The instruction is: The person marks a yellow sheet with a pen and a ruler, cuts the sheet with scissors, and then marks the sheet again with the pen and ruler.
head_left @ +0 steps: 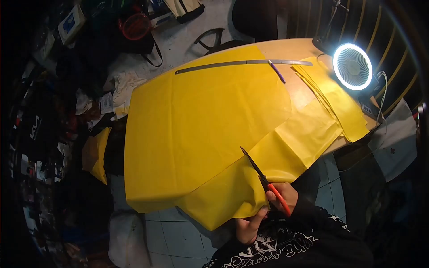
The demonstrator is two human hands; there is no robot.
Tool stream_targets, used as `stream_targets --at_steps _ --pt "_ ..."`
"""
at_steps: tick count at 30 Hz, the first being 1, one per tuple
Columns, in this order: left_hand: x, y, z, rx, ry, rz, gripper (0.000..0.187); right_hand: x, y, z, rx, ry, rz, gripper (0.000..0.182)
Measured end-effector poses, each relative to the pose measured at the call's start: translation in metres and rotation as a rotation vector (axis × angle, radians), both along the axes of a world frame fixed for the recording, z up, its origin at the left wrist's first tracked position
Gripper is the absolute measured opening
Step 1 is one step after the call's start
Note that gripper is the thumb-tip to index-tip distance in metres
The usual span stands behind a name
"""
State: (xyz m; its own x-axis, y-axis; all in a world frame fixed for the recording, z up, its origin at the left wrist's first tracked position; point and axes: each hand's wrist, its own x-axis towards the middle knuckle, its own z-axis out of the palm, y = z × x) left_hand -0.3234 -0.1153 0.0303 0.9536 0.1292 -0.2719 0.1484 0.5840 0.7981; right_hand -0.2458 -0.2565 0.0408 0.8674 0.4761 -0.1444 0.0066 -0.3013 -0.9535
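Observation:
A large yellow sheet [214, 116] covers most of the table and hangs over its near edge. My right hand [286, 195] is closed around the red handles of the scissors [279, 198], whose dark blades point up and to the left over the sheet. Just left of it, my left hand [251, 226] pinches the hanging near edge of the yellow sheet. A cut edge runs diagonally across the sheet near the blades. Part of the scissors' handle is hidden by my right fingers.
A metal ruler [246, 63] and a purple pen [276, 72] lie near the table's far side. Folded yellow pieces [333, 96] are stacked at the right. Behind them stands a lit round fan [352, 67]. A chair [214, 40] is beyond the table.

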Motion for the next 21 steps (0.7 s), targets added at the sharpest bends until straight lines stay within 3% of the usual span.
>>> stream_targets --at_steps 6,9,12,13,16,17,20,21 --pt "-0.003 0.002 -0.005 0.006 0.024 -0.054 0.027 0.002 0.002 -0.011 0.035 -0.042 -0.033 0.052" --pt "-0.002 0.000 -0.007 0.033 -0.035 -0.086 0.027 0.010 0.003 -0.006 -0.048 -0.068 -0.069 0.063" --pt "0.001 -0.002 -0.019 0.062 -0.047 -0.083 0.025 0.019 0.002 0.013 0.048 0.353 -0.110 0.060" --pt "0.001 -0.001 -0.028 0.091 -0.040 -0.079 0.024 0.021 0.007 0.000 0.124 0.529 -0.230 0.062" --pt "0.001 0.003 -0.041 0.154 -0.002 -0.052 0.021 0.032 -0.010 -0.009 0.388 0.514 -0.086 0.067" --pt "0.002 0.004 -0.039 0.155 0.024 -0.033 0.020 0.037 -0.010 -0.012 0.339 0.501 -0.096 0.079" --pt "0.004 0.009 -0.036 0.178 0.034 -0.005 0.018 0.041 -0.023 -0.011 0.534 0.746 -0.042 0.087" --pt "0.004 0.010 -0.039 0.209 0.018 0.004 0.019 0.041 -0.028 -0.013 0.559 0.708 0.025 0.094"
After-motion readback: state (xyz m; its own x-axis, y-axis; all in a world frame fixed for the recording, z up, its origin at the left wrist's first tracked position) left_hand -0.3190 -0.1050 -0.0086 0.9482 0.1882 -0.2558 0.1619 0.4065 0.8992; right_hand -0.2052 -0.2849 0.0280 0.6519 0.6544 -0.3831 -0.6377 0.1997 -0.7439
